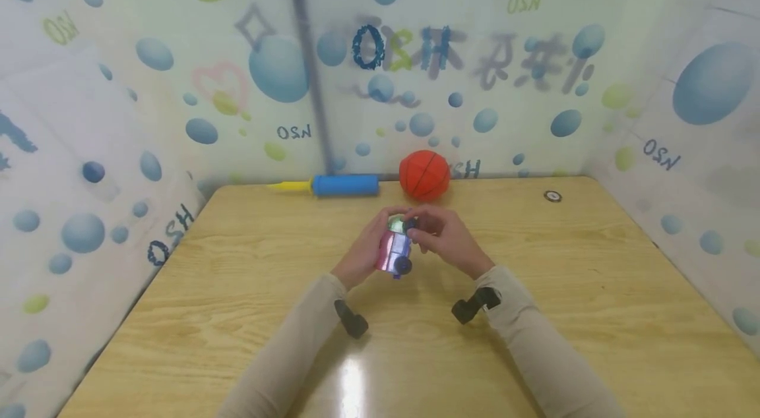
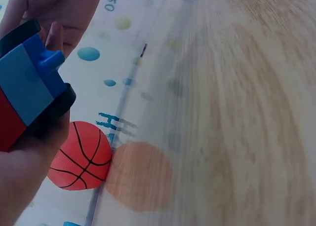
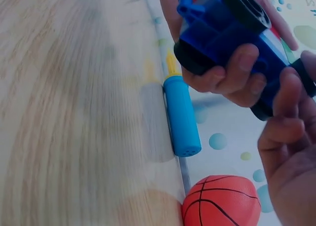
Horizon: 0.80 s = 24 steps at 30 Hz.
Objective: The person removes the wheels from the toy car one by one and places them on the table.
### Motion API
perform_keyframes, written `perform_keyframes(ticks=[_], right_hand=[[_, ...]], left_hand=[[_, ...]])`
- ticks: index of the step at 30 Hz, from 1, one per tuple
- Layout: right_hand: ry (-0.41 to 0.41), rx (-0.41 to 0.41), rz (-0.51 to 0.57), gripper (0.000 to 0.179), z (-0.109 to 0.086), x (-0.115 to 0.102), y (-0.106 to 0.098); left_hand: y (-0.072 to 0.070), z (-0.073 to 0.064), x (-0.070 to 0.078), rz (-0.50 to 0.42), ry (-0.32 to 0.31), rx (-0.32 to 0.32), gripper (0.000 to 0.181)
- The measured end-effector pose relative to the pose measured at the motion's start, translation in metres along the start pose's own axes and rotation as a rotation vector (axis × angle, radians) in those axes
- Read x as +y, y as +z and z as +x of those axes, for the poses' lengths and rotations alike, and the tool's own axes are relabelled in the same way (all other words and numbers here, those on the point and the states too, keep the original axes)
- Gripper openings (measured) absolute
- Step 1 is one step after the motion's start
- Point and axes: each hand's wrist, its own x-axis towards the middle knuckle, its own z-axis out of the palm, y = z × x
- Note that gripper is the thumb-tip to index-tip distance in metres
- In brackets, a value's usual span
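Over the middle of the table, my left hand (image 1: 361, 254) grips a small toy car (image 1: 390, 251), fingers curled round its body. The car is tilted, its shiny top showing pink, blue and green in the head view. A blue underside (image 3: 210, 36) with black wheels (image 3: 192, 58) and a hitch-like knob (image 3: 186, 5) shows in the right wrist view. My right hand (image 1: 448, 238) pinches the car's far end at a black wheel (image 3: 302, 74) with bent fingers. In the left wrist view the light blue end (image 2: 25, 83) and red side (image 2: 7, 120) appear.
An orange-red toy basketball (image 1: 424, 175) sits at the table's back edge, just beyond the hands. Left of it lies a blue hand pump (image 1: 346, 185) with a yellow nozzle. A small round disc (image 1: 553, 196) lies back right. Patterned walls surround the wooden table (image 1: 237, 312).
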Motion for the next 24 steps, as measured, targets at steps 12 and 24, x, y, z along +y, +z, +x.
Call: perform_keyframes(ticks=[12,24], right_hand=[[-0.081,0.067,0.002,0.022,-0.002,0.007,0.001],[-0.265,0.083,-0.299,0.023,-0.002,-0.008,0.0]], left_hand=[[0.01,0.0,-0.006,0.083,0.025,0.091,0.059],[0.012,0.0,0.009,-0.069,-0.03,0.144,0.045]])
